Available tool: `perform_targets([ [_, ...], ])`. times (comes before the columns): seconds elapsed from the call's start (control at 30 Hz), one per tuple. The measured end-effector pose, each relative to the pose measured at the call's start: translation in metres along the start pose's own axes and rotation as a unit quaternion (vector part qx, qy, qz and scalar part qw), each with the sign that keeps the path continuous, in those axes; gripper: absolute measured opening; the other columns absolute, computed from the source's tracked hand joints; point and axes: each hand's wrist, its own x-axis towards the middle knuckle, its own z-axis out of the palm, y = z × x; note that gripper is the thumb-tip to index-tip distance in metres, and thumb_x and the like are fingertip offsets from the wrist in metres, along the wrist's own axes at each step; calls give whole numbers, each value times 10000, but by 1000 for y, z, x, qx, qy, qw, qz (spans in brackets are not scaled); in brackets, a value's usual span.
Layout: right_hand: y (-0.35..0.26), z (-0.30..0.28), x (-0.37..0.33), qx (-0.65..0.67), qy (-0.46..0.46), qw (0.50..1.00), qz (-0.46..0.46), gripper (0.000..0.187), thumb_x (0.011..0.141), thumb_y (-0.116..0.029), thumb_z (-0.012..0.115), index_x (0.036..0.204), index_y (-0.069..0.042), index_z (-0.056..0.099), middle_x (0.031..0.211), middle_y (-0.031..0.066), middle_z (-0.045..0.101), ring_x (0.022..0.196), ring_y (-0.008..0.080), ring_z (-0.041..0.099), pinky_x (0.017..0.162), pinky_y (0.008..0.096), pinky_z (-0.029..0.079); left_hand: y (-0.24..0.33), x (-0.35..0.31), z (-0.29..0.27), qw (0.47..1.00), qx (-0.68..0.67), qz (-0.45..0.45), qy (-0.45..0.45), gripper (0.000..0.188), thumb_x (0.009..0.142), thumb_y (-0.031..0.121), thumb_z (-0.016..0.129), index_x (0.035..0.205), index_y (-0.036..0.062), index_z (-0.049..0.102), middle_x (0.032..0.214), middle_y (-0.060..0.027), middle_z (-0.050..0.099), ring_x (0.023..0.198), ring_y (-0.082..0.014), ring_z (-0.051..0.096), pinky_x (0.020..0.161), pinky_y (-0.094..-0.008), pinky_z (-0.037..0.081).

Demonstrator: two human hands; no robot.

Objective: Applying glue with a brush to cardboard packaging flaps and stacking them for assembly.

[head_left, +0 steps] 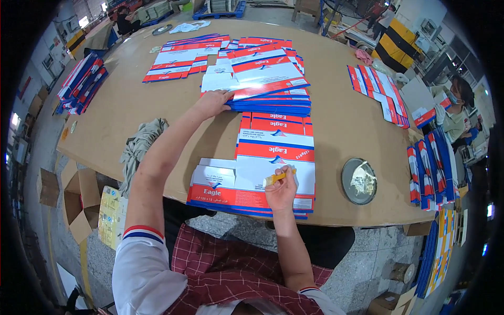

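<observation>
Several right-hand fingers [286, 184] pinch a yellow tool [272, 179] over flat cartons [251, 176].

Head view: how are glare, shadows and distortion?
Head view: glare whitens part of the top flat carton on the stack at the left hand; a soft shadow falls on the table below that hand; the fisheye bows the table's edges, and the picture's corners go black.
</observation>
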Motion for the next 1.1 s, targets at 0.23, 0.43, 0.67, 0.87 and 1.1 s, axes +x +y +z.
perform_targets([
  [0.23, -7, 8, -13, -9, 0, 999, -44, 190, 937, -298, 422, 905, -135, 515, 744, 8, 539, 546, 84, 480, 534, 236, 429, 39, -58, -58, 975, 50, 74, 201, 330, 757, 109, 536, 1078, 33, 551, 1022, -112, 607, 893, -253, 603, 693, -363, 497],
  [0.43, -27, 41, -52, -21, -301, 953, -39, 201, 956, -271, 353, 937, -108, 469, 724, 47, 486, 469, 84, 404, 493, 257, 347, 119, -210, -29, 976, 56, 150, 151, 472, 724, 115, 534, 1190, 46, 506, 1097, -133, 568, 999, -281, 561, 802, -353, 481],
  [0.67, 5, -13, -28, -5, 13, 1000, -1, 203, 945, -289, 398, 896, -123, 505, 730, 12, 541, 639, 108, 526, 639, 286, 475, 127, -251, 21, 978, -17, 153, 139, 414, 741, 141, 552, 1149, 71, 528, 1123, -110, 547, 1049, -287, 531, 842, -371, 458],
  [0.87, 2, -14, -31, -56, -164, 985, -10, 229, 943, -315, 406, 927, -123, 528, 790, 50, 616, 569, 80, 526, 541, 251, 426, 128, -247, 14, 984, -55, 124, 117, 405, 736, 127, 541, 1137, 74, 535, 1109, -97, 543, 1044, -259, 524, 863, -370, 436],
  [1.1, 0, -6, -44, -97, -271, 957, 41, 232, 939, -316, 403, 937, -118, 523, 747, 41, 607, 506, 85, 479, 510, 263, 370, 131, -239, 10, 989, -57, 87, 105, 410, 724, 125, 543, 1130, 75, 540, 1050, -83, 547, 1011, -228, 520, 820, -355, 442],
])
